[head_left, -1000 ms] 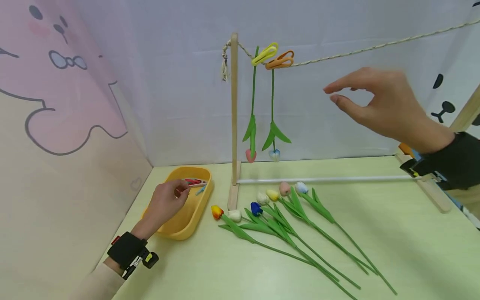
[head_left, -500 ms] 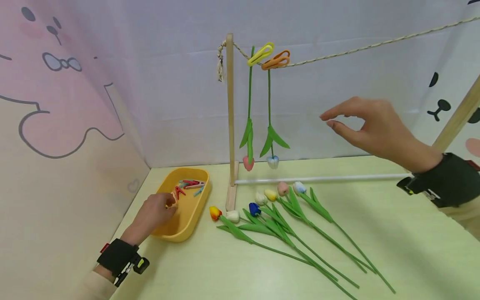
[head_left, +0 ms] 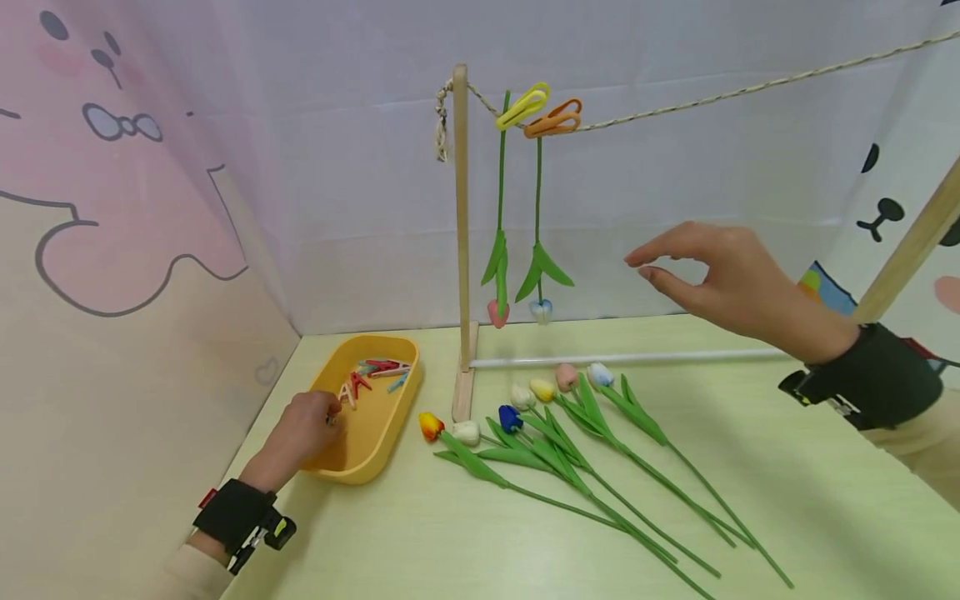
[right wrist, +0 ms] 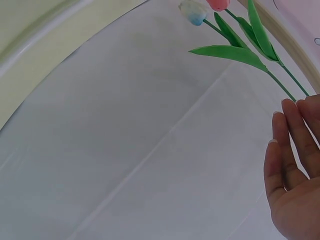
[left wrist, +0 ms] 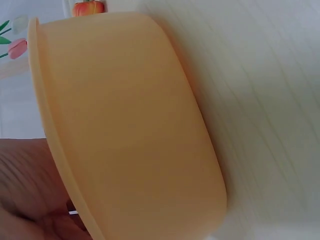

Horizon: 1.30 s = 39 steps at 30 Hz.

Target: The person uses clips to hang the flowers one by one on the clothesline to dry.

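My left hand reaches over the left rim of the yellow basket, its fingertips curled down inside; whether they hold anything is hidden, also in the left wrist view, where the basket wall covers most. Beyond the fingers lie a peach clip, a red clip and several others. My right hand hovers in the air right of two hanging tulips, thumb and forefinger apart, holding nothing. A yellow clip and an orange clip fasten the pink tulip and the light blue tulip upside down on the rope.
Several tulips lie on the table, among them an orange one and a dark blue one. A wooden post stands right of the basket, with a white rod along its base. The rope stretches away to the right.
My left hand has drawn back toward the near left side of the basket, leaving the red and peach clips in view. My right hand has come down and slightly left. The head view has shifted slightly.
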Motion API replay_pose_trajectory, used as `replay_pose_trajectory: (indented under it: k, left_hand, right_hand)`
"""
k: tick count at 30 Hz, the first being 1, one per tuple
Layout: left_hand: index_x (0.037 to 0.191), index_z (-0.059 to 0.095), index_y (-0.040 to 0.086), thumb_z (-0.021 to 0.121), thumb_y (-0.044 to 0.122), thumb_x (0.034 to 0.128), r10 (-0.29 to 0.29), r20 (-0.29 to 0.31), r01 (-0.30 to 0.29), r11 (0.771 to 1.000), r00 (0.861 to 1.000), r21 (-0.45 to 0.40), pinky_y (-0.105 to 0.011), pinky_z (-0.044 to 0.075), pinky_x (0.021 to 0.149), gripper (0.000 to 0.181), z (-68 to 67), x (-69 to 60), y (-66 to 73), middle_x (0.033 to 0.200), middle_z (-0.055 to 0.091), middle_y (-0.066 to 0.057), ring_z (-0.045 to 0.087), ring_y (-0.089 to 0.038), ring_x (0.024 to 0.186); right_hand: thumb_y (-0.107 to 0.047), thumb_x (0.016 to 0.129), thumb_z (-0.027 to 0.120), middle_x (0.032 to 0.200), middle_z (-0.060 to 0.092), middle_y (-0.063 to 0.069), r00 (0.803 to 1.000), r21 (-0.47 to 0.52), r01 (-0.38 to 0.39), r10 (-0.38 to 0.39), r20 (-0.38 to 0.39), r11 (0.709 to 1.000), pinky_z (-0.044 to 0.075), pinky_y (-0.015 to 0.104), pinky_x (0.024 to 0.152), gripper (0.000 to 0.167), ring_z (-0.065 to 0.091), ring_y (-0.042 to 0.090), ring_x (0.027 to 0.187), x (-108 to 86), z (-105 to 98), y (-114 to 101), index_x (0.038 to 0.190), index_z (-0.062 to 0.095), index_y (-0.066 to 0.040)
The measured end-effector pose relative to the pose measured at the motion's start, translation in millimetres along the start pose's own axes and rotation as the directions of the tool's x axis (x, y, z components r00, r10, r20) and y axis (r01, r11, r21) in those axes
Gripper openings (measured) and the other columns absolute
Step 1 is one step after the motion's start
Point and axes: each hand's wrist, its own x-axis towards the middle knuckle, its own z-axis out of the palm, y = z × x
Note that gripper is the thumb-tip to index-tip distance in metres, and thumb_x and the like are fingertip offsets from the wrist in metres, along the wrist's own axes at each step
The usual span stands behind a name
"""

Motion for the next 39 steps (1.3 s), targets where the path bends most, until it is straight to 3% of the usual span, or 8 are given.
replay_pose_trajectory:
  k: [8, 17, 23, 27, 33, 39]
  left_hand:
    - [0.079, 0.061, -0.002, 0.068, -0.007, 0.0747, 0.005, -0.008, -0.004, 1.000, 1.000, 0.030, -0.033, 0.032, 0.059, 0.009, 1.3, -1.0, -0.6, 0.070, 0.043, -0.004, 0.042, -0.023, 0.066]
    - [0.090, 0.066, -0.006, 0.073, -0.006, 0.0761, 0.012, -0.016, -0.012, 1.000, 1.000, 0.029, -0.035, 0.043, 0.061, 0.015, 1.8, -2.7, 0.3, 0.076, 0.056, -0.007, 0.050, -0.025, 0.069]
    - [0.076, 0.057, 0.000, 0.066, -0.004, 0.0812, -0.015, -0.021, 0.017, 0.997, 1.000, 0.080, -0.033, 0.033, 0.056, 0.011, 4.7, -1.9, 0.6, 0.069, 0.043, -0.005, 0.043, -0.023, 0.063]
    - [0.071, 0.055, 0.004, 0.066, -0.004, 0.0796, 0.004, -0.035, -0.001, 0.995, 0.999, 0.101, -0.033, 0.036, 0.053, 0.016, 5.8, -3.7, 0.8, 0.068, 0.046, -0.005, 0.045, -0.022, 0.060]
    - [0.071, 0.058, 0.003, 0.072, -0.003, 0.0800, 0.014, -0.017, -0.013, 0.997, 1.000, 0.072, -0.032, 0.039, 0.054, 0.017, 4.4, -7.1, 1.4, 0.068, 0.049, -0.004, 0.047, -0.020, 0.060]
    - [0.074, 0.062, 0.002, 0.072, -0.003, 0.0799, -0.010, 0.003, 0.010, 0.999, 1.000, 0.033, -0.032, 0.041, 0.055, 0.013, -3.1, -11.3, 8.8, 0.068, 0.051, -0.004, 0.049, -0.021, 0.062]
  right_hand:
    - [0.003, 0.085, 0.079, 0.109, 0.076, -0.003, 0.999, 0.020, -0.019, 0.018, 0.029, 1.000, 0.043, 0.018, 0.075, 0.036, 0.066, 0.011, 0.094, -7.2, 8, 1, 0.116, 0.077, -0.015]
    - [0.006, 0.084, 0.079, 0.108, 0.075, 0.000, 0.999, 0.046, -0.004, 0.001, 0.049, 0.999, 0.037, 0.019, 0.060, 0.036, 0.066, 0.014, 0.091, -14.1, 16, 3, 0.116, 0.077, -0.012]
    - [0.005, 0.084, 0.079, 0.108, 0.075, -0.002, 0.999, 0.053, -0.013, 0.010, 0.050, 0.998, 0.039, 0.018, 0.062, 0.037, 0.066, 0.011, 0.091, -18.3, 23, 3, 0.116, 0.077, -0.014]
    - [0.004, 0.084, 0.079, 0.108, 0.075, -0.003, 0.998, 0.056, -0.015, 0.011, 0.061, 0.998, 0.044, 0.016, 0.070, 0.036, 0.068, 0.013, 0.093, -21.8, 28, 2, 0.115, 0.077, -0.013]
    - [0.003, 0.085, 0.079, 0.108, 0.075, -0.004, 0.997, 0.049, -0.038, 0.035, 0.073, 0.998, 0.049, 0.019, 0.081, 0.034, 0.070, 0.015, 0.095, -29.8, 33, 2, 0.114, 0.077, -0.013]
    - [0.003, 0.085, 0.080, 0.107, 0.075, -0.005, 0.994, 0.060, -0.058, 0.052, 0.093, 0.997, 0.052, 0.022, 0.079, 0.034, 0.069, 0.012, 0.096, -37.9, 38, 0, 0.114, 0.077, -0.014]
